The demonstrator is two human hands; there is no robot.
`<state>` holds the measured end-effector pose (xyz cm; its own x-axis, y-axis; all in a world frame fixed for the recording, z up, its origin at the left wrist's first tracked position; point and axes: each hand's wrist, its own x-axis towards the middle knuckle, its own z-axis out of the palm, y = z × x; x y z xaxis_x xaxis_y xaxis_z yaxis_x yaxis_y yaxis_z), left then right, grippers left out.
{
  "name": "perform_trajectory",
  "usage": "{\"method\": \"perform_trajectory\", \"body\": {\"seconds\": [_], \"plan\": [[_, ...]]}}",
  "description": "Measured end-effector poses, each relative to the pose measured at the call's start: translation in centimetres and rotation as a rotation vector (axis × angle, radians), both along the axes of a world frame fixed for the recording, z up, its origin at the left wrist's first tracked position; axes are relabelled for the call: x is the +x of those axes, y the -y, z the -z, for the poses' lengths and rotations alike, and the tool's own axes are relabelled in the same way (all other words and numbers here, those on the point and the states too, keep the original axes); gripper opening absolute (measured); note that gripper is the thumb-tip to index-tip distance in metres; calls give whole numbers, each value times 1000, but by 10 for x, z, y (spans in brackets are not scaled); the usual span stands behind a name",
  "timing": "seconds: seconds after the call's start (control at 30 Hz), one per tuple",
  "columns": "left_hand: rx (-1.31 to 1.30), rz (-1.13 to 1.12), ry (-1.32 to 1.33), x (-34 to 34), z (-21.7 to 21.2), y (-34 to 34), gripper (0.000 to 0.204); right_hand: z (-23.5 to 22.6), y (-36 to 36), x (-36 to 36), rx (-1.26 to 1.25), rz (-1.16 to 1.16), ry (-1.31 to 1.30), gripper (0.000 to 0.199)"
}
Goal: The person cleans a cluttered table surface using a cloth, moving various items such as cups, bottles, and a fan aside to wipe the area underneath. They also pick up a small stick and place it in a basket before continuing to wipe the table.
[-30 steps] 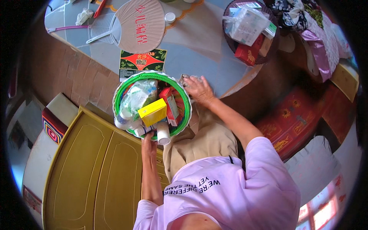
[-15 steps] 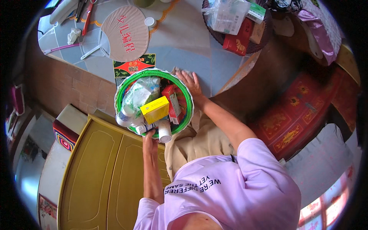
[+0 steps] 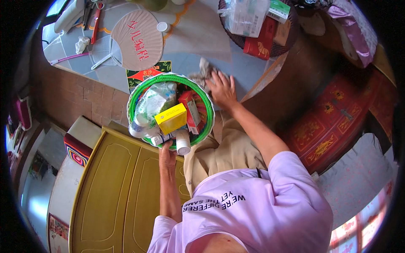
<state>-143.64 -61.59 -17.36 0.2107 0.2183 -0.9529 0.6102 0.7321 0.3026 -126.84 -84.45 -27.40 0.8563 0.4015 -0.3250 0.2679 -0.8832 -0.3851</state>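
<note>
My left hand [image 3: 167,152] grips the near rim of a round woven basket [image 3: 205,96] with a green and white edge, holding it up in front of the table. Inside the basket lie a yellow box [image 3: 171,119], a red and white box [image 3: 190,111], a plastic bag [image 3: 157,99] with something white in it, and several white bottles [image 3: 183,141]. My left fingertips are hidden beneath the basket. To the right of the basket, my right hand [image 3: 223,90] presses a crumpled greyish cloth [image 3: 206,69] against the tabletop, its fingers over the cloth.
The table [image 3: 185,50] bears a paper hand fan [image 3: 139,40], a fly swatter [image 3: 106,55], red-handled scissors [image 3: 96,23], a white cap [image 3: 163,27] and a dark basket [image 3: 282,48] of boxes. A yellow wooden cabinet [image 3: 126,189] stands at lower left, a red painted chest [image 3: 325,122] at right.
My right hand has slid to the right and farther over the tabletop with the cloth, which shows more now. The basket in my left hand has stayed nearly in place.
</note>
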Motion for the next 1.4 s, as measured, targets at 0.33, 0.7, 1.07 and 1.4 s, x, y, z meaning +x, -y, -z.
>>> {"method": "perform_trajectory", "body": {"seconds": [0.33, 0.7, 1.07, 1.4], "plan": [[-4, 23, 3, -6, -1, 0, 31, 2, -30, 62, 47, 85, 73, 37], [34, 47, -26, -1, -1, 2, 30, 4, 50, -54, -49, -216, 114, 30], [32, 146, 135, 76, 22, 42, 34, 26, 163, 39, -103, 459, 252, 41], [-36, 247, 178, 106, 58, 52, 25, 37, 167, 25, 16, 370, 181, 53]]}}
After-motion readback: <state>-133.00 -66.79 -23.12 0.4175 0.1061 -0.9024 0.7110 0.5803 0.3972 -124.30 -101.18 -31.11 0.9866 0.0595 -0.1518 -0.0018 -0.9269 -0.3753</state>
